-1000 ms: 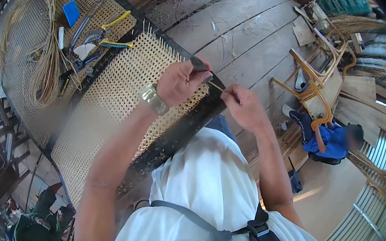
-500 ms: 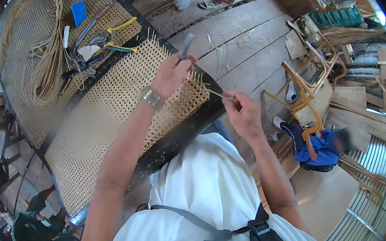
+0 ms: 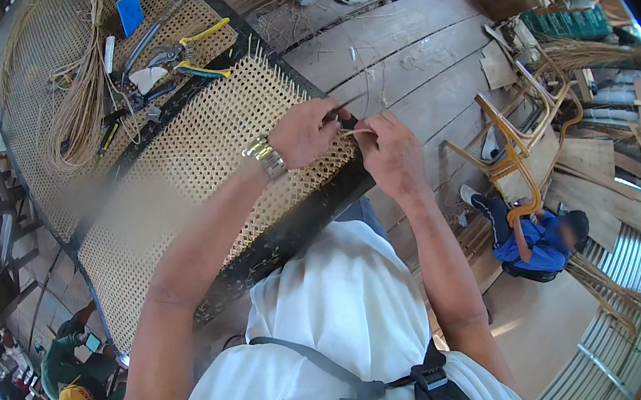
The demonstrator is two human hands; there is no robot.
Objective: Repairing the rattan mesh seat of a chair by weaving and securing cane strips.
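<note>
A woven cane panel (image 3: pixel 193 156) in a dark frame (image 3: pixel 283 223) lies before me, loose strand ends sticking out along its far edge. At its right end, my left hand (image 3: pixel 305 134) is closed over the weave, around a slim tool (image 3: pixel 345 105) whose thin dark end shows past the fingers. Its exact kind is unclear. My right hand (image 3: pixel 393 151), just beyond the frame's corner, pinches a pale cane strand (image 3: pixel 356 131) that runs toward the left hand. The fingertips of both hands are close together. A metal watch (image 3: pixel 264 157) circles my left wrist.
Yellow-handled pliers (image 3: pixel 205 71), pruning shears (image 3: pixel 190 41), a blue card (image 3: pixel 130 14) and a bundle of cane strands (image 3: pixel 86 109) lie on the panel's far part. A chair frame (image 3: pixel 512 146) stands right, beside a person in blue (image 3: pixel 541 248). Another person (image 3: pixel 78 386) is lower left.
My left hand has come right and down toward the panel's corner, its tool turned from pointing up to pointing right. My right hand has moved slightly up, bringing the strand nearer the left.
</note>
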